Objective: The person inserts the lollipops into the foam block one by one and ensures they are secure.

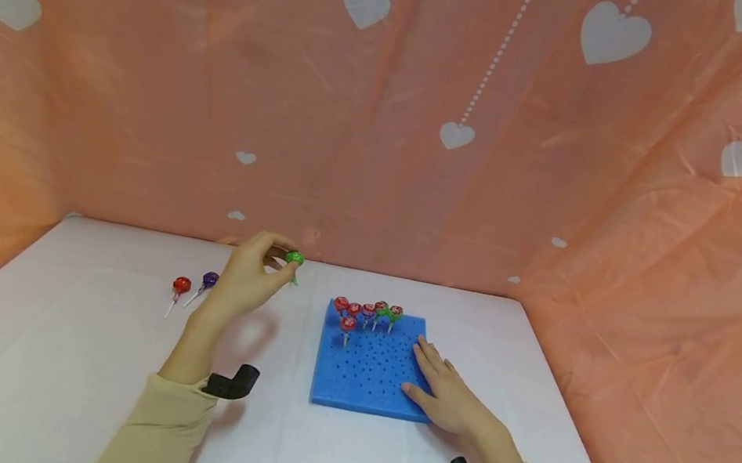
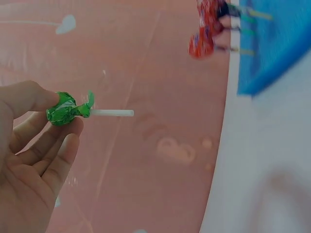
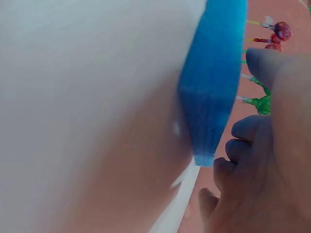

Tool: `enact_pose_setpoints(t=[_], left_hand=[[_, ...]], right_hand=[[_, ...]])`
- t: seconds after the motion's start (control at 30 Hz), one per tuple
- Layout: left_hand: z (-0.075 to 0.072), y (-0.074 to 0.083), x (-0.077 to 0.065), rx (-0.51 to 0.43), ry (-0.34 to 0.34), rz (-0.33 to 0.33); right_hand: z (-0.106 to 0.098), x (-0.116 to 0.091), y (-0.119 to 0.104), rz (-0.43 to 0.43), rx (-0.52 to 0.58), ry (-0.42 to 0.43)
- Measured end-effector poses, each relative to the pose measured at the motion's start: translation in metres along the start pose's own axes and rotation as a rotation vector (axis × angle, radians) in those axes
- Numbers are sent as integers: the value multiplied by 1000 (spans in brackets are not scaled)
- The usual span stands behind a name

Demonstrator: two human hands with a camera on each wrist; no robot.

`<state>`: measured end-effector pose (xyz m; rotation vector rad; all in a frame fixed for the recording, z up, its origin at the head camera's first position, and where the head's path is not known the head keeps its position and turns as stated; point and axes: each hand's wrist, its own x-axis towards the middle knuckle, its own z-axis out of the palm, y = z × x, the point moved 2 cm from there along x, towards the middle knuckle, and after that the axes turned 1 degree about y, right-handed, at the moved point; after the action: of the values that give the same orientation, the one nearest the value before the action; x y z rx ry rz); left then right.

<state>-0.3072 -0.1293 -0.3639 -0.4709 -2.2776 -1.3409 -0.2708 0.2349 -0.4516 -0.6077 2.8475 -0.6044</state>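
left grip point(image 1: 249, 275) raised, pinching, right grip point(image 1: 451, 398) lower, outstretched

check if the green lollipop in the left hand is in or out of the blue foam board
Out: the left hand pinches the green lollipop by its wrapped head, its white stick apart from the blue foam board.

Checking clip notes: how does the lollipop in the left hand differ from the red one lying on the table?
The held lollipop is green, the lying lollipop red. The held lollipop is pinched by the left hand, stick downward; the lying lollipop rests flat on the table. Both are wrapped.
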Motion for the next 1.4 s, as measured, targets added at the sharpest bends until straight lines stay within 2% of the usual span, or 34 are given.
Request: enact_pose_setpoints(t=[0.27, 0.57, 0.9, 1.1, 1.23, 1.4], left_hand=[[25, 17, 0, -89, -4, 22], [54, 27, -1, -120, -46, 61], [76, 34, -5, -89, -120, 88], [89, 35, -8, -30, -172, 68], [94, 35, -10, 11, -209, 78], [102, 32, -12, 43, -251, 47]], right_hand=[[1, 7, -8, 12, 14, 5], [3, 13, -12, 18, 14, -11], [4, 16, -15, 32, 36, -26], [2, 17, -16, 17, 37, -26], [1, 17, -16, 8, 31, -27], [1, 16, -15, 3, 36, -27]])
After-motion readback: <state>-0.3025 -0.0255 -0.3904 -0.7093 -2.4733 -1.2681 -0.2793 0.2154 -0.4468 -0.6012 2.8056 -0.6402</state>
